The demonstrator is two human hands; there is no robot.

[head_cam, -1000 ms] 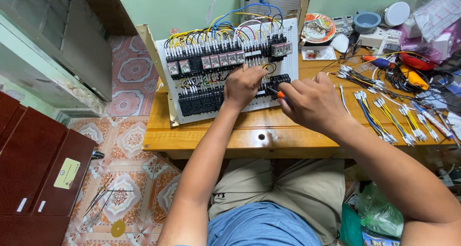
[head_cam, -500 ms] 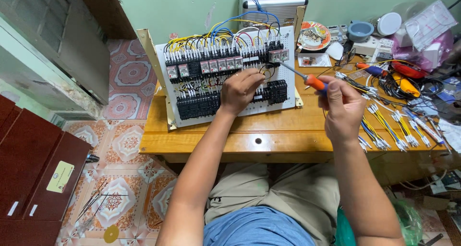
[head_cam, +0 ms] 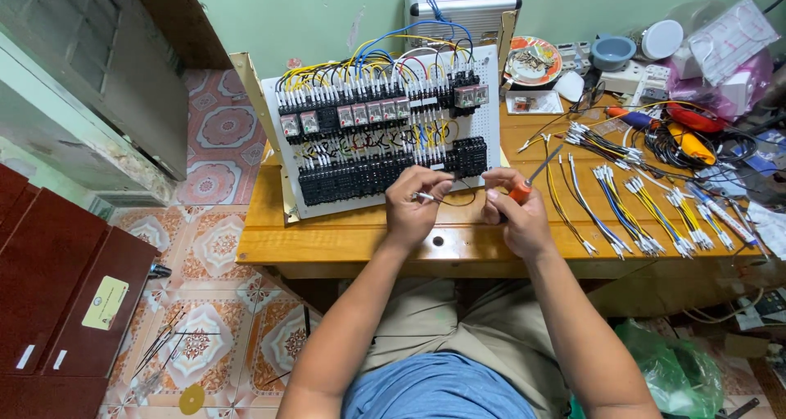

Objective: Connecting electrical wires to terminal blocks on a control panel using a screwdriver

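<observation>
Head camera, looking down: I see a wooden workbench point(head_cam: 344, 239) carrying a white control panel point(head_cam: 385, 132), propped at a tilt and packed with relays, black terminal blocks and coloured wiring, which rises just beyond both hands. My left hand point(head_cam: 417, 206) is pinched shut on one white-tipped end of a short black wire point(head_cam: 454, 198); my right hand point(head_cam: 512, 214) is curled closed around an orange-handled screwdriver point(head_cam: 528, 182), its fingertips also nipping the wire's other end. The wire sags in a loop between the two grips, hanging above the bench just in front of the panel's lower row of terminal blocks. The screwdriver's shaft slants up and away to the right of the right-hand grip. Farther right of that grip, bundles of cut wires point(head_cam: 647, 206) in yellow, blue and white with ferruled ends lie fanned across the bench. Beyond them, well apart from both hands, sits a patterned plate point(head_cam: 532, 59).
</observation>
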